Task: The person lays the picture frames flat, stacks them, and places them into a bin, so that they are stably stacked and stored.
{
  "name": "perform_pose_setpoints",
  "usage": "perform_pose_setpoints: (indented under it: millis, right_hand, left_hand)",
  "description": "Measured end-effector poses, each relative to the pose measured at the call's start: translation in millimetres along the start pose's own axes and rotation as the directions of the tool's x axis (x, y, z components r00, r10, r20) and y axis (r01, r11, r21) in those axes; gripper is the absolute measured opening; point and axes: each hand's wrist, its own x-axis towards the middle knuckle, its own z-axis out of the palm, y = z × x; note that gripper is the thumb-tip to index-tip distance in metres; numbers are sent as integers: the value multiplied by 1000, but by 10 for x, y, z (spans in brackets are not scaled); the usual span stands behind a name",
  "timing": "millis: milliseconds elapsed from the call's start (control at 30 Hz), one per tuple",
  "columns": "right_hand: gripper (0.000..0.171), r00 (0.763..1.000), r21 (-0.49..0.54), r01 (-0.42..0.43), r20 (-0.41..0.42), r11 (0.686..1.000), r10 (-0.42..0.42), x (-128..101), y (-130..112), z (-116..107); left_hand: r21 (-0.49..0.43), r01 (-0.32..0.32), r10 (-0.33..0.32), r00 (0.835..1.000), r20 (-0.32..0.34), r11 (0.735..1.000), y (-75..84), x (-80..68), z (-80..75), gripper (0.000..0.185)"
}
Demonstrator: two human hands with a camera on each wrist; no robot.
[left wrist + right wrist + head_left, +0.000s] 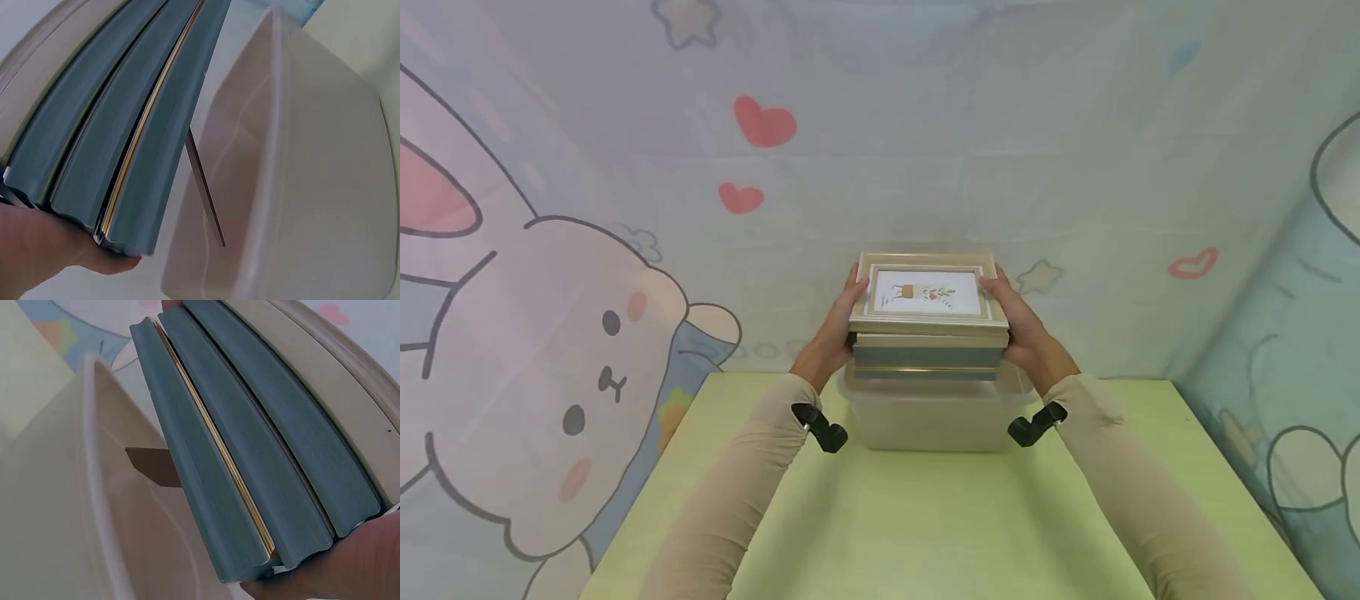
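Observation:
Both hands grip a stack of picture frames from opposite sides, above a translucent plastic bin [936, 423]. On top lies a cream picture frame [928, 327], its print showing a vase with flowers. Beneath it are blue-green frames [103, 134], with a thin gold edge between the lowest two. The left hand [835, 325] holds the stack's left end, fingers curling under it in the left wrist view. At the other end is the right hand [1026, 327], thumb on the top frame. A flat brown stand leg [155, 466] juts from the bottom frame toward the bin's inside.
The bin stands on a light green table [917, 517], near its back edge. Behind it hangs a backdrop [895, 167] printed with hearts, stars and a rabbit. Another printed cloth [1277, 375] borders the right side. Black wrist mounts [820, 427] sit on both sleeves.

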Motion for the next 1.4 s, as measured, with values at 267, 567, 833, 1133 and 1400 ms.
perform_pose_setpoints:
  millis: [267, 567, 833, 1133, 1400]
  right_hand:
    - [69, 1000, 13, -10, -15, 1000, 10, 246, 192, -43]
    - [71, 998, 8, -48, -46, 999, 49, 284, 388, -69]
    - [68, 995, 41, -89, -42, 995, 91, 302, 494, -124]
    - [68, 990, 32, -138, -31, 990, 139, 339, 602, -208]
    - [65, 990, 38, -136, -17, 990, 137, 375, 664, -274]
  left_hand:
    - [-19, 0, 0, 1000, 8, 1000, -231, 150, -124, 70]
    - [-35, 50, -50, 999, 21, 998, -473, 153, -207, 70]
    - [-60, 86, -86, 996, -3, 995, -615, 180, -200, 72]
    - [-73, 114, -115, 993, 1, 991, -719, 213, -188, 74]
    - [-71, 124, -124, 992, -2, 990, -753, 249, -173, 73]
